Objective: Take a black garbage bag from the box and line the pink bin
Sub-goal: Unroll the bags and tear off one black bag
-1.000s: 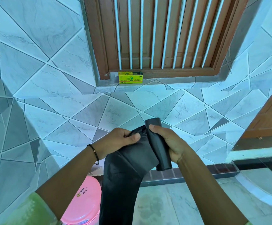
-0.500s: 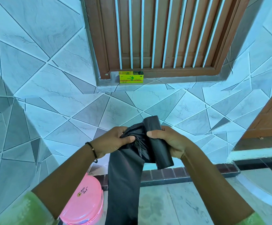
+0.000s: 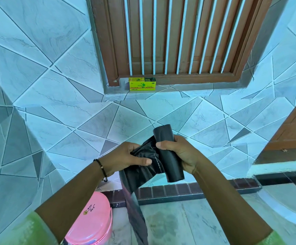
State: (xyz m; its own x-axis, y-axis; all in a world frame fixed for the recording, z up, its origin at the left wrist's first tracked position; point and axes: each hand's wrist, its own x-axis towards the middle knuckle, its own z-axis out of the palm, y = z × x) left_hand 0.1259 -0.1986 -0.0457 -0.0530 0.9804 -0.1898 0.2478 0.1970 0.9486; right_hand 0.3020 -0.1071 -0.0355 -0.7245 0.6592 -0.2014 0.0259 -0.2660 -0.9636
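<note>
My right hand [image 3: 178, 152] grips a black roll of garbage bags [image 3: 168, 154], held nearly upright in front of the tiled wall. My left hand [image 3: 126, 157] pinches the unrolled garbage bag [image 3: 134, 175] beside the roll, right at a perforated seam [image 3: 155, 158]. The loose bag hangs down from my left hand toward the floor. The pink bin [image 3: 92, 221] stands on the floor at the lower left, its lid shut, partly behind my left forearm. The yellow bag box [image 3: 142, 84] sits on the window sill, open at its right end.
A brown wooden window with white bars [image 3: 175, 38] fills the wall above the sill. A wooden door frame [image 3: 295, 124] is at the right. A dark brick-coloured kerb [image 3: 187, 191] runs along the wall's foot, and a white curved step [image 3: 285, 206] lies at the right.
The bag has bunched up between my hands and the perforated seam now shows. My left hand has pulled the hanging bag to the left, narrowing it, while the right holds the roll.
</note>
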